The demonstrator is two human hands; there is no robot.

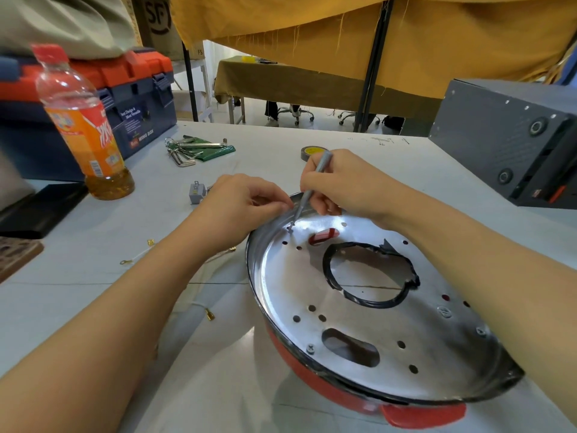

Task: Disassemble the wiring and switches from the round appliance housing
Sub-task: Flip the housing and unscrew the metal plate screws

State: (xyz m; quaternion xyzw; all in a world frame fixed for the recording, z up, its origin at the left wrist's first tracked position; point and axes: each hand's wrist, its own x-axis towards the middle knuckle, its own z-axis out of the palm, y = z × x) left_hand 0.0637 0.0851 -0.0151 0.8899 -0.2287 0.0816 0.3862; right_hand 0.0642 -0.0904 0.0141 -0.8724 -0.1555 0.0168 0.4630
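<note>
The round appliance housing [368, 326] lies on the table, red outside, with a shiny metal plate full of holes and a large black-rimmed cutout. My right hand [340, 182] grips a slim grey screwdriver [309, 189], whose tip sits on a screw [291, 228] near the plate's far-left edge. My left hand [246, 204] holds the housing's far rim with curled fingers, just left of the screwdriver shaft. A small grey switch part [196, 192] lies on the table behind my left hand. Loose white wires with brass terminals [209, 314] lie to the left of the housing.
An orange drink bottle [82, 126] stands at the left, in front of a blue and orange toolbox [137, 98]. A set of hex keys [193, 148] and a tape roll [312, 151] lie farther back. A dark grey box [512, 135] stands at the right.
</note>
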